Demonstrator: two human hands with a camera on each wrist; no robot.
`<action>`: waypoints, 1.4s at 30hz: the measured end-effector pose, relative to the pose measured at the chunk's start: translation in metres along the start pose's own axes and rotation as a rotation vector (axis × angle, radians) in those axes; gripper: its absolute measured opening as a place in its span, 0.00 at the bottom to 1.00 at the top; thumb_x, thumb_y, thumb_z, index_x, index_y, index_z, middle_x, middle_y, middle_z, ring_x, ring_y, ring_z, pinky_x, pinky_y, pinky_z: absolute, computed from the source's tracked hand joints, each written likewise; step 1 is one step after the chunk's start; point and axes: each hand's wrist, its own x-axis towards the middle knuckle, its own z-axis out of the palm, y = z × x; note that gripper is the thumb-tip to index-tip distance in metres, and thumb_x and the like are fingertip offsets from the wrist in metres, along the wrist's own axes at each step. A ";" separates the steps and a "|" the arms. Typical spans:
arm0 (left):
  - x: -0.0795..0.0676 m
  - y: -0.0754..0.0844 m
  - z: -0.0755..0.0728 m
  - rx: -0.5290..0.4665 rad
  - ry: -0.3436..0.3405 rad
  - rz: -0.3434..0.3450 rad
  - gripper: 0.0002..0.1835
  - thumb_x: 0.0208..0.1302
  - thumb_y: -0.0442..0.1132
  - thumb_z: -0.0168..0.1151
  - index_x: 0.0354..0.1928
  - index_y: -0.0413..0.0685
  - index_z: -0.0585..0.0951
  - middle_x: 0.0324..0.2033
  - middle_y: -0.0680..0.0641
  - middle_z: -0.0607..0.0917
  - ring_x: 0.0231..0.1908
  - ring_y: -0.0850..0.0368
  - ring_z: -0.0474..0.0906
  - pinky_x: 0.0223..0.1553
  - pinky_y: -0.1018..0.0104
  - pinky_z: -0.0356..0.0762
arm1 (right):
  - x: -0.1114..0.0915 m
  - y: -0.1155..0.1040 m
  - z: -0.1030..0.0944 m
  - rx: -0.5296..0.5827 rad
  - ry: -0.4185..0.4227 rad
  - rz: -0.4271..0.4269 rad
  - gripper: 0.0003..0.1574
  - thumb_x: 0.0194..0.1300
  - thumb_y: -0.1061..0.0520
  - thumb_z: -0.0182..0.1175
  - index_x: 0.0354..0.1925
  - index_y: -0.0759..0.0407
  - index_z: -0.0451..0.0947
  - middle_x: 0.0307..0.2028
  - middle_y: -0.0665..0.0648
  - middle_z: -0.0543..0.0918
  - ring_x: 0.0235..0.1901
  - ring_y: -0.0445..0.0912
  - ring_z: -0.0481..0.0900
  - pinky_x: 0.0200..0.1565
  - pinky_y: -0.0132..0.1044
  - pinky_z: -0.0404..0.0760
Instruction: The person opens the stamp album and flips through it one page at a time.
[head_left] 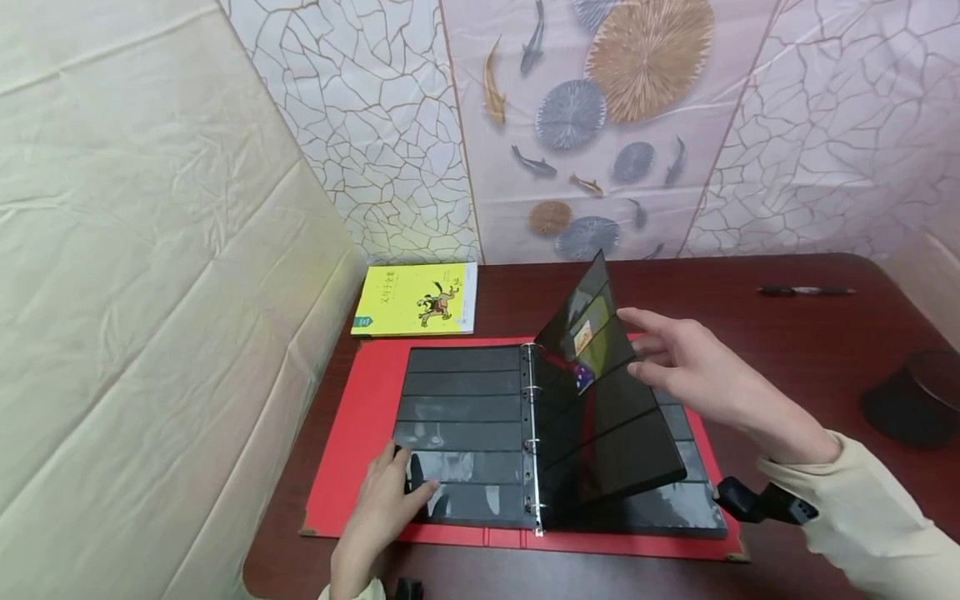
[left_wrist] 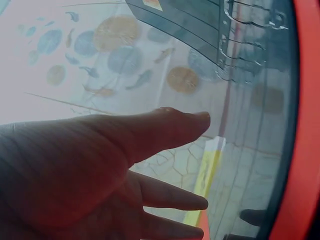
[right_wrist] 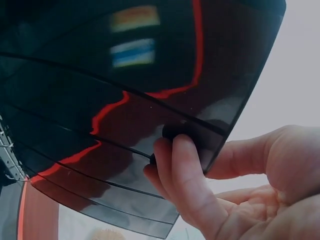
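A red ring-binder stamp album [head_left: 360, 400] lies spread on the table, its black pages divided into clear strip pockets. Over its right side my right hand [head_left: 693, 371] pinches the outer edge of a raised black page [head_left: 622, 408], which slants up from the metal rings [head_left: 532, 442]. In the right wrist view, fingers [right_wrist: 187, 165] lie on one face of that page and the thumb is behind it. Small coloured stamp-like pictures [right_wrist: 133, 52] show on it. My left hand [head_left: 378, 496] rests at the lower left of the flat left page [head_left: 465, 408], fingers loosely extended.
Behind the album's left side lies a yellow book [head_left: 405, 300]. A pen [head_left: 806, 291] is at the back right of the dark wooden table [head_left: 787, 358], and a dark round object [head_left: 911, 408] stands at the right edge. Patterned cloth [head_left: 405, 125] hangs behind the table.
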 end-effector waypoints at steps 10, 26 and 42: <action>0.001 0.022 -0.004 -0.053 0.026 0.107 0.37 0.67 0.49 0.70 0.71 0.33 0.72 0.74 0.29 0.65 0.73 0.25 0.62 0.67 0.28 0.64 | 0.004 -0.012 0.004 0.005 0.007 -0.046 0.43 0.71 0.66 0.60 0.77 0.71 0.56 0.60 0.74 0.81 0.56 0.62 0.84 0.47 0.50 0.85; -0.008 0.061 -0.009 -0.153 0.160 0.342 0.34 0.71 0.48 0.66 0.72 0.39 0.71 0.72 0.37 0.70 0.70 0.35 0.70 0.62 0.31 0.73 | 0.019 -0.040 0.019 0.020 0.014 -0.133 0.39 0.70 0.67 0.60 0.76 0.67 0.62 0.57 0.68 0.84 0.53 0.56 0.86 0.48 0.51 0.85; -0.015 0.113 -0.024 -0.343 0.136 0.491 0.34 0.77 0.54 0.57 0.77 0.46 0.66 0.70 0.43 0.74 0.63 0.46 0.77 0.56 0.44 0.82 | 0.049 -0.070 0.041 0.017 -0.030 -0.179 0.38 0.69 0.70 0.59 0.74 0.68 0.63 0.50 0.66 0.87 0.49 0.56 0.88 0.50 0.54 0.85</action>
